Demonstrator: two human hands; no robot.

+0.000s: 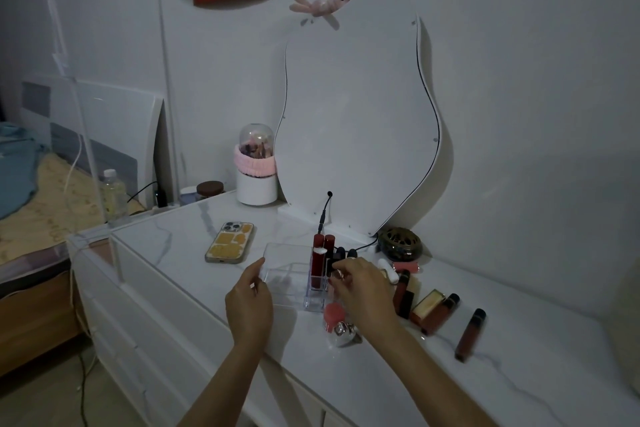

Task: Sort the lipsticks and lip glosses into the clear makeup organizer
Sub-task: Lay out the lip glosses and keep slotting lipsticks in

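The clear makeup organizer [287,258] stands on the white marble-look dresser top. Two red lip glosses [320,258] stand upright in its right-hand slots, with dark-capped tubes behind them. My left hand [250,302] rests against the organizer's left wall, fingers apart. My right hand [363,291] hovers over the right slots, its fingertips pinched on a small lipstick with a shiny top [336,274]. Loose on the top to the right lie several lip glosses, among them a dark red tube [470,334], a brown-red tube [440,314] and a pink lipstick [405,266]. A pink-capped bottle [335,317] stands near the front.
A phone in a yellow case [229,242] lies left of the organizer. A wavy mirror [356,121] leans on the wall with a cable plugged in. Beside it are a domed brush holder [257,170] and a dark round burner [398,243]. A bed lies at far left.
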